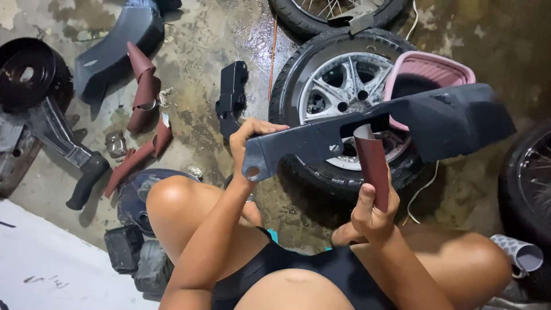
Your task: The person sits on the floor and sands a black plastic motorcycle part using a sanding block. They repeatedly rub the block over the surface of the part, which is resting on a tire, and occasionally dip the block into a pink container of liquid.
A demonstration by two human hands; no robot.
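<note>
Item, far left floor point(195, 34): black round part point(26, 72), dark panel point(115, 49), curled sandpaper strips point(143, 86).

Item, your left hand point(247, 143): closed around the near end of the black panel point(402, 123), held level above your knees.

Item, centre: wheel point(344, 92) lying flat under the panel; pink basket point(427, 72) behind it.

Item, your right hand point(373, 209): gripping a folded sandpaper sheet point(372, 163), upright, its top touching the panel's lower edge.

Item, far right: second tyre point(531, 183), paper roll point(519, 252).
</note>
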